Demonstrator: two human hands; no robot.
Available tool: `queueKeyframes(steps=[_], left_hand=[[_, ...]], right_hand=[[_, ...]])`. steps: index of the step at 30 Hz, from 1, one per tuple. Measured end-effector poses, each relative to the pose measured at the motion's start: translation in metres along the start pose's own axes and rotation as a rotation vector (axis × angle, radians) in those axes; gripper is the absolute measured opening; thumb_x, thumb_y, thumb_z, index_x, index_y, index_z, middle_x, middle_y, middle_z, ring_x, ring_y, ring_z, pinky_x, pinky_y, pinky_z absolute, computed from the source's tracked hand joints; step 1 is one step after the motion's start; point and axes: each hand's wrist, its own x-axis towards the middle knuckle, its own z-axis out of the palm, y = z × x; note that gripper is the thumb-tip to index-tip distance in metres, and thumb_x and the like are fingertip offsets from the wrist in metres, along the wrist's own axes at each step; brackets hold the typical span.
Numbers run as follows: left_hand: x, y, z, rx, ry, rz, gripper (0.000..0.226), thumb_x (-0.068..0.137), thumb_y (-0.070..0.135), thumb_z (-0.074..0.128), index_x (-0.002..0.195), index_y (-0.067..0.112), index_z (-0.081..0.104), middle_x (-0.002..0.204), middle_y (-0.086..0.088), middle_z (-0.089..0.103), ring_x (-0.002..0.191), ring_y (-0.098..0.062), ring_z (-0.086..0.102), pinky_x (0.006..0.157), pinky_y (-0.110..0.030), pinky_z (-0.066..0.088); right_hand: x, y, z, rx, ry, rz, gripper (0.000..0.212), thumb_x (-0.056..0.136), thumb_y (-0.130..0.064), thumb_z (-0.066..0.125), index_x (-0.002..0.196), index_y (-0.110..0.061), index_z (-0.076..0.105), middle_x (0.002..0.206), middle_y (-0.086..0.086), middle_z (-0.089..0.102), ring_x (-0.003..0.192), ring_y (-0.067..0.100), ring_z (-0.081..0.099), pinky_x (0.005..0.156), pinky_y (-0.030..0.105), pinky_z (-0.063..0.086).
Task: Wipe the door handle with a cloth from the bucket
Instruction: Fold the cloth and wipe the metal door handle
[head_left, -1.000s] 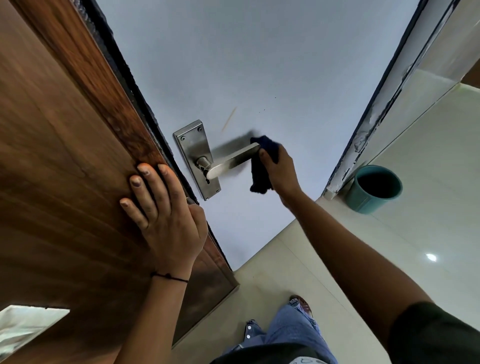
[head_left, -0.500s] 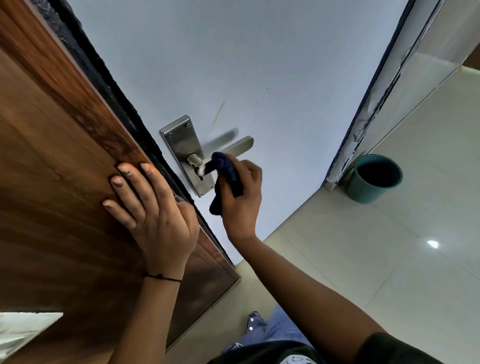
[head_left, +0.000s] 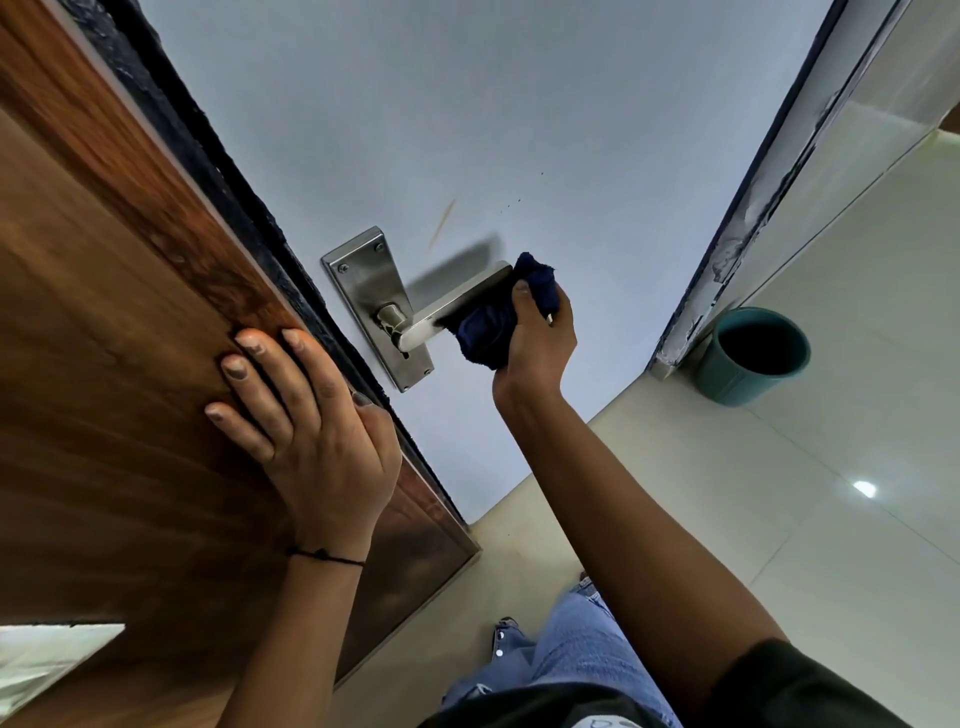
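Gripping a dark cloth (head_left: 491, 325), the right hand (head_left: 537, 338) presses it against the door handle (head_left: 452, 306).

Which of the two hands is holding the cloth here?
The right hand, closed around the dark blue cloth at the lever's outer end. The left hand lies flat and empty on the wooden door.

Steel lever door handle (head_left: 457, 304) on backplate, angled up-right. Dark blue cloth (head_left: 493, 325) bunched around its outer end. Teal bucket (head_left: 748, 358) upright on floor by doorframe, well apart.
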Motion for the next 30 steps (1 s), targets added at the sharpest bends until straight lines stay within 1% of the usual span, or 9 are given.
queueKeyframes(steps=[4,10,12,14,17,21,23,25,30], left_hand=[[-0.001,0.0,-0.001,0.0,-0.018,-0.008,0.079,0.086,0.017,0.038,0.148,0.003,-0.009,0.145,-0.028,0.011,0.133,-0.043,0.007,0.114,-0.04,-0.019],[0.0,0.017,-0.008,-0.225,-0.037,-0.08,0.072,0.083,0.017,0.039,0.145,-0.007,0.01,0.142,-0.041,0.012,0.133,-0.051,0.003,0.115,-0.04,-0.017],[0.003,0.036,-0.008,-0.384,-0.054,-0.042,0.075,0.085,0.019,0.039,0.149,0.001,0.005,0.149,-0.035,0.005,0.142,-0.041,-0.004,0.117,-0.039,-0.013],[0.007,0.064,-0.003,-0.576,-0.119,0.104,0.075,0.088,0.02,0.04,0.151,0.009,0.001,0.16,-0.014,-0.006,0.148,-0.026,-0.006,0.12,-0.043,-0.002],[0.017,0.127,0.005,-0.904,-0.348,0.183,0.065,0.093,0.02,0.041,0.15,0.004,0.015,0.16,-0.002,0.009,0.148,-0.017,0.009,0.121,-0.038,0.01],[0.035,0.23,0.002,-1.357,-0.843,-0.271,0.043,0.098,0.032,0.044,0.138,0.02,0.046,0.141,0.012,0.048,0.129,0.007,0.041,0.103,-0.005,0.031],[0.041,0.284,0.003,-1.5,-1.051,-0.421,0.028,0.095,0.024,0.051,0.118,0.016,0.063,0.118,0.005,0.066,0.11,-0.002,0.06,0.088,-0.008,0.045],[0.041,0.336,-0.001,-1.554,-1.193,-0.397,0.02,0.092,0.02,0.056,0.101,0.01,0.07,0.096,0.0,0.072,0.087,-0.002,0.066,0.072,-0.012,0.05],[0.029,0.465,-0.013,-1.591,-1.302,-0.391,0.023,0.085,0.022,0.067,0.088,0.0,0.071,0.082,-0.01,0.073,0.075,-0.012,0.067,0.068,-0.022,0.053]], right_hand=[[0.0,-0.006,-0.003,-0.066,-0.059,-0.01,0.021,0.095,-0.009,0.055,0.102,-0.027,0.062,0.087,-0.009,0.065,0.08,0.014,0.063,0.058,0.027,0.049],[0.01,-0.026,-0.011,-0.234,-0.174,-0.181,0.023,0.092,-0.012,0.058,0.11,-0.025,0.065,0.097,0.004,0.068,0.079,0.029,0.065,0.055,0.034,0.048],[0.017,-0.043,-0.02,-0.282,-0.198,-0.219,0.022,0.092,-0.015,0.06,0.109,-0.029,0.065,0.103,0.003,0.07,0.09,0.026,0.068,0.068,0.04,0.056],[0.025,-0.067,-0.037,-0.25,-0.226,-0.159,0.023,0.094,-0.019,0.059,0.116,-0.02,0.063,0.106,0.001,0.069,0.101,0.019,0.067,0.088,0.037,0.054],[0.041,-0.113,-0.077,-0.158,-0.306,-0.001,0.033,0.093,-0.032,0.06,0.118,-0.011,0.06,0.108,0.01,0.067,0.104,0.023,0.066,0.093,0.038,0.052],[0.064,-0.175,-0.145,-0.338,-0.435,-0.119,0.031,0.081,-0.018,0.073,0.097,-0.001,0.053,0.091,0.015,0.056,0.088,0.028,0.059,0.088,0.05,0.05],[0.072,-0.207,-0.182,-0.417,-0.36,-0.133,0.038,0.072,-0.009,0.075,0.105,-0.008,0.058,0.099,0.01,0.067,0.089,0.025,0.069,0.08,0.042,0.058],[0.082,-0.238,-0.218,-0.455,-0.286,-0.101,0.052,0.071,-0.009,0.076,0.118,-0.021,0.058,0.114,0.007,0.069,0.1,0.022,0.071,0.083,0.037,0.059],[0.118,-0.316,-0.3,-0.313,-0.101,-0.001,0.026,0.094,-0.016,0.055,0.119,-0.021,0.063,0.114,0.011,0.071,0.104,0.029,0.068,0.084,0.039,0.055]])
